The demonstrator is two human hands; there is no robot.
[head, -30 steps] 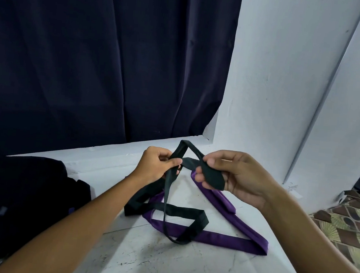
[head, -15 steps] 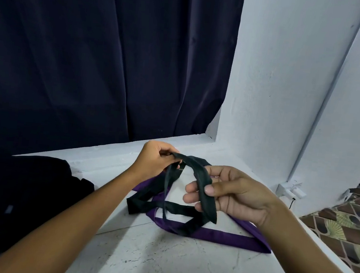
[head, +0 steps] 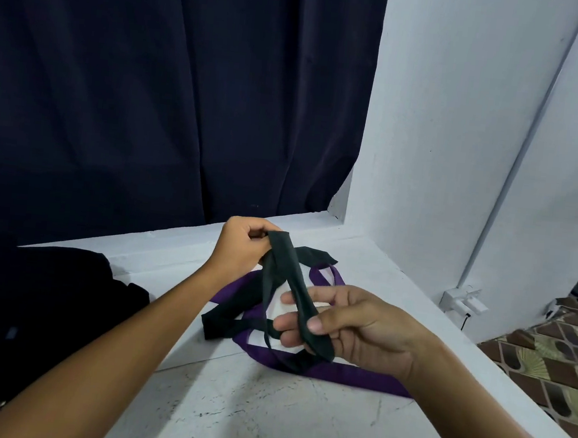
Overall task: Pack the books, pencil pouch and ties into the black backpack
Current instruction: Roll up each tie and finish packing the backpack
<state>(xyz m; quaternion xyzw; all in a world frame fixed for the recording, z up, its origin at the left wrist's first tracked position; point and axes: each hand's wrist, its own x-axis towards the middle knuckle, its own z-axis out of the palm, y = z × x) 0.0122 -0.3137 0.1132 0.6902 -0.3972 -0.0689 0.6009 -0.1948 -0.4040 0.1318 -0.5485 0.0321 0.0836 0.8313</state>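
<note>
Compared with a second ago, the right hand (head: 358, 327) has dropped lower and nearer, still pinching the black tie (head: 287, 275); the left hand (head: 242, 246) grips its far fold. The purple tie (head: 352, 379) stays on the tabletop (head: 259, 422), black backpack (head: 40, 299) at left.

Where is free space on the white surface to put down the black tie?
The near part of the white surface, between the two forearms and in front of the purple tie, is bare. A bare strip also runs between the curtain and the ties. The middle is crowded: the black tie, held by both hands, trails over the purple one. The backpack fills the left.
</note>
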